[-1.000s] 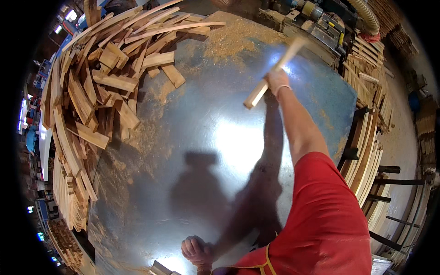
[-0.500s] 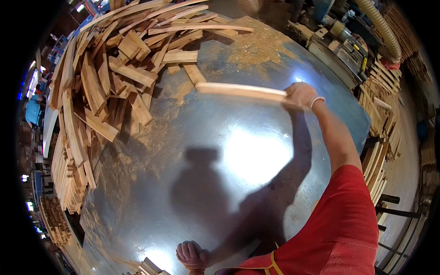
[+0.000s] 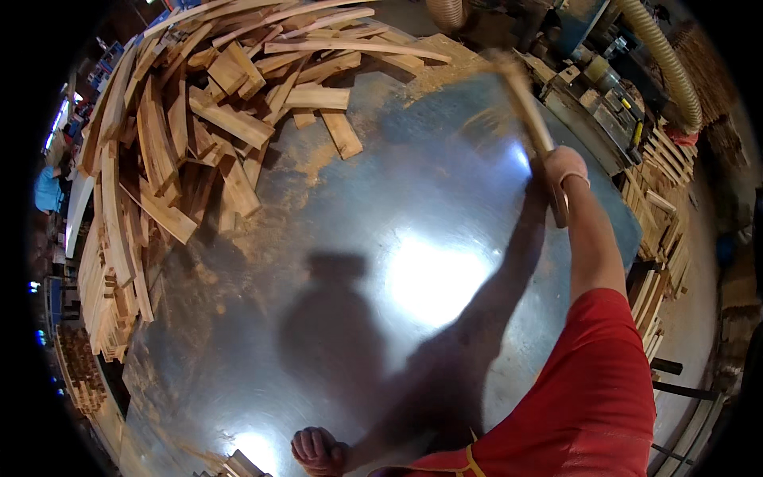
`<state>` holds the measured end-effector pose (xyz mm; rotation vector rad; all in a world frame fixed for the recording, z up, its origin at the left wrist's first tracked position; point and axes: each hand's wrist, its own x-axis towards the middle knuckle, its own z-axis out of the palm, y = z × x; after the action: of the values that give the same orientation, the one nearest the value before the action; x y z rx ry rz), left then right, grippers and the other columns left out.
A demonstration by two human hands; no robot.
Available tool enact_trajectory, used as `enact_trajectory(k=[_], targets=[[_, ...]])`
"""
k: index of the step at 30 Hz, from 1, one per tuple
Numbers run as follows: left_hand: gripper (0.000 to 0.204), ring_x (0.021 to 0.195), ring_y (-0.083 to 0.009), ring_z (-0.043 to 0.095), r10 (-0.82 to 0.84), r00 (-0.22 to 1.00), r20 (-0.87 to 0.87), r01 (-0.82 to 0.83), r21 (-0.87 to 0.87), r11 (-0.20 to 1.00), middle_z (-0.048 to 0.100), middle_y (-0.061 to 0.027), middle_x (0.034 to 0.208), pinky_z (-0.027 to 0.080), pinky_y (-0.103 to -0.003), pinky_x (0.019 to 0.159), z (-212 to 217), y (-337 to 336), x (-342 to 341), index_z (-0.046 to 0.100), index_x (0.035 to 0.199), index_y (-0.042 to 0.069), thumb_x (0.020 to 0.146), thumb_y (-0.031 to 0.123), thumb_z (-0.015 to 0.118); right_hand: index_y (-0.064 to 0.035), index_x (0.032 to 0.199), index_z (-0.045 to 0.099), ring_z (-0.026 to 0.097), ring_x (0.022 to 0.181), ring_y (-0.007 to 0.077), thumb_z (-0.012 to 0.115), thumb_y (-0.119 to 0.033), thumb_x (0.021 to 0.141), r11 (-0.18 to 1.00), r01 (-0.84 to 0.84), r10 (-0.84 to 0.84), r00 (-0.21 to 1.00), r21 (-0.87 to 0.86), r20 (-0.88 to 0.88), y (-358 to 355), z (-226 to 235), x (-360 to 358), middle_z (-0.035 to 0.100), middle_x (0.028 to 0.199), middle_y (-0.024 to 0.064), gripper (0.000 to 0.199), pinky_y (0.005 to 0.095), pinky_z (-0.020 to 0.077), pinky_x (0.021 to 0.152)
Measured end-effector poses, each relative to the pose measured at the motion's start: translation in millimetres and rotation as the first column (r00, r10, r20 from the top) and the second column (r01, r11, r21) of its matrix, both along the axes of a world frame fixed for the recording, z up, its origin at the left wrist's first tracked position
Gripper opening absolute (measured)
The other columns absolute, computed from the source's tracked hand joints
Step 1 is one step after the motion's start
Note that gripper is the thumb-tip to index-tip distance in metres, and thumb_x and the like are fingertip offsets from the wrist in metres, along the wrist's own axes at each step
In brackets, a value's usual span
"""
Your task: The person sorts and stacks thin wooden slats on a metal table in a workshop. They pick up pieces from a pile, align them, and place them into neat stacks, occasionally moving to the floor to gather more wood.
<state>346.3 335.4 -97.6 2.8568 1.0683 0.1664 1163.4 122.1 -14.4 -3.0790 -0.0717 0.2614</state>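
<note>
Near the right side of the metal table, my right hand (image 3: 566,165) is closed round a long wooden strip (image 3: 528,107). The strip points away from me, its far end blurred by motion over the sawdust at the table's far edge; its short near end sticks out below my hand. Close to the lower edge, my left hand (image 3: 316,451) rests with its fingers curled in, and nothing shows in it. A few wood pieces (image 3: 242,465) lie to the left of that hand.
A large heap of wooden strips and offcuts (image 3: 230,119) covers the table's (image 3: 318,215) far left. Sawdust (image 3: 437,67) lies beyond it. At the far right are a machine (image 3: 592,119), a ribbed hose (image 3: 660,60) and stacked strips (image 3: 664,159).
My right hand has moved a little right, and the wooden strip has swung from pointing left to pointing away from me. The left hand stays near the lower edge, curled.
</note>
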Motion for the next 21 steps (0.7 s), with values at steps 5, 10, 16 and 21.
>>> enact_trajectory(k=[5, 10, 16, 21], targets=[[0.008, 0.097, -0.0377, 0.065, -0.150, 0.988, -0.033, 0.151, 0.021, 0.988, 0.062, -0.0212, 0.110, 0.054, -0.053, 0.081, 53.3, 0.9, 33.4, 0.055, 0.097, 0.004, 0.095, 0.012, 0.057, -0.0131, 0.107, 0.079, 0.073, 0.103, 0.0401, 0.065, -0.033, 0.093, 0.951, -0.302, 0.294, 0.950, 0.062, 0.109, 33.9, -15.7, -63.2, 0.076, 0.107, 0.0187, 0.028, 0.0478, 0.0565, 0.091], [0.040, 0.110, -0.0439, 0.057, -0.022, 0.998, -0.059, 0.014, -0.138, 0.990, 0.059, -0.0204, 0.113, 0.046, -0.059, 0.093, 32.8, -2.9, 20.8, 0.058, 0.109, 0.005, 0.076, 0.028, 0.061, -0.0113, 0.104, 0.079, 0.071, 0.100, 0.0411, 0.064, -0.036, 0.094, 0.814, -0.577, 0.577, 0.816, 0.074, 0.018, 55.6, -15.4, -126.6, 0.075, 0.108, 0.0198, 0.031, 0.0472, 0.0571, 0.091], [0.044, 0.105, -0.0380, 0.057, -0.104, 0.994, 0.026, 0.102, 0.079, 0.992, 0.059, -0.0135, 0.109, 0.047, -0.054, 0.092, 36.9, 10.9, 26.1, 0.061, 0.110, 0.008, 0.072, 0.032, 0.067, -0.0015, 0.111, 0.078, 0.068, 0.114, 0.0466, 0.062, -0.038, 0.093, 0.968, 0.087, -0.098, 0.995, 0.235, 0.035, 24.3, -11.9, -14.6, 0.073, 0.115, 0.0283, 0.044, 0.0517, 0.0543, 0.096], [0.056, 0.112, -0.0384, 0.058, -0.008, 1.000, 0.022, 0.010, -0.116, 0.993, 0.062, -0.0169, 0.118, 0.049, -0.055, 0.098, 41.6, 0.2, -0.2, 0.067, 0.119, 0.008, 0.072, 0.036, 0.076, -0.0047, 0.113, 0.063, 0.060, 0.077, 0.0138, 0.070, -0.033, 0.097, 0.456, 0.189, 0.165, 0.942, 0.870, -0.292, -14.0, -62.9, -175.9, 0.064, 0.088, 0.0030, 0.033, 0.0332, 0.0526, 0.071]])
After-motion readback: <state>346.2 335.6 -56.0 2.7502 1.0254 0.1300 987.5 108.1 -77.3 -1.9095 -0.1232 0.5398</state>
